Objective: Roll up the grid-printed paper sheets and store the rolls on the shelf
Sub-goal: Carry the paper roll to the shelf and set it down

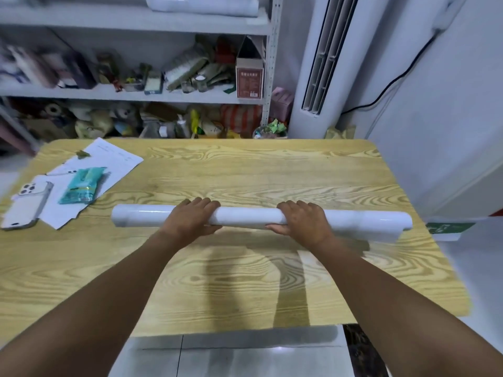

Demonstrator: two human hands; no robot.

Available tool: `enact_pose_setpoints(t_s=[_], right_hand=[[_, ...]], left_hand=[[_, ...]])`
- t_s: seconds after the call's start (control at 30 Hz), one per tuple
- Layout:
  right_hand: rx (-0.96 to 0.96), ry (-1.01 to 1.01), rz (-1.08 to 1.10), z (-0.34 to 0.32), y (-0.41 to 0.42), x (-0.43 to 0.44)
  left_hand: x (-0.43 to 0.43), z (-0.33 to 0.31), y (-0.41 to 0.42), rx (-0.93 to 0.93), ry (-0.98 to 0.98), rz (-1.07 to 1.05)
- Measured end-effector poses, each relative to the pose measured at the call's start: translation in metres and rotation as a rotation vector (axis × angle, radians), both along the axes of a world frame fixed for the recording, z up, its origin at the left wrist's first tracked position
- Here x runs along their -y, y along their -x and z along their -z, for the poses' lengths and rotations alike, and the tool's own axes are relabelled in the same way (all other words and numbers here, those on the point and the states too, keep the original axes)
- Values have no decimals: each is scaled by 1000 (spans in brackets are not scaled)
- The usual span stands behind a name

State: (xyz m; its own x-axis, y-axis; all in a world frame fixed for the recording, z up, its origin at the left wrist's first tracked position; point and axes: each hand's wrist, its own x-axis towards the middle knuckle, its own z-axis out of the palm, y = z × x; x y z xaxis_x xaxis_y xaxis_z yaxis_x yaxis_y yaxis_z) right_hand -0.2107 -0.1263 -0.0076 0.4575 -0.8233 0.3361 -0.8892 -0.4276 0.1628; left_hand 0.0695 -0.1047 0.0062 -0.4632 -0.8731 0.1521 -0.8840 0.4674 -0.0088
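A long white paper roll (250,217) lies crosswise over the wooden table (245,170), fully rolled, with a loose flap showing at its right end. My left hand (190,219) grips the roll left of its middle, fingers over the top and thumb underneath. My right hand (302,220) grips it right of the middle in the same way. Another white roll (204,5) lies on the top board of the grey shelf (136,23) behind the table.
At the table's left lie a white phone (25,204), a teal packet (81,185) and loose papers (109,159). The lower shelf boards are crowded with boxes and clutter. A tall white air conditioner (324,63) stands at the right, with a black cable on the wall.
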Motion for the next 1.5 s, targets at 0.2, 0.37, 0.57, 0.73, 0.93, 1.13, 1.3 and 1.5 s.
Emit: enact_pose_setpoints(t_s=[0.2, 0.37, 0.57, 0.73, 0.93, 1.13, 1.3, 1.5], right_hand=[[24, -97, -94, -91, -7, 15], [16, -100, -66, -176, -16, 10], [34, 141, -87, -283, -28, -6], [6, 297, -154, -354, -41, -19], [32, 357, -217, -398, -54, -34], [64, 383, -298, -412, -72, -46], [40, 410, -320, -409, -99, -53], [-7, 379, -307, -404, -150, -50]], left_hand=[[10, -89, -14, 65, 113, -13], [7, -169, -27, 79, 211, -28], [-4, -271, -47, 77, 292, -88], [-30, -337, -62, 47, 304, -143], [-71, -392, -70, 7, 329, -224], [-106, -413, -83, -65, 280, -304], [-124, -405, -102, -39, 310, -359], [-133, -393, -148, -57, 316, -379]])
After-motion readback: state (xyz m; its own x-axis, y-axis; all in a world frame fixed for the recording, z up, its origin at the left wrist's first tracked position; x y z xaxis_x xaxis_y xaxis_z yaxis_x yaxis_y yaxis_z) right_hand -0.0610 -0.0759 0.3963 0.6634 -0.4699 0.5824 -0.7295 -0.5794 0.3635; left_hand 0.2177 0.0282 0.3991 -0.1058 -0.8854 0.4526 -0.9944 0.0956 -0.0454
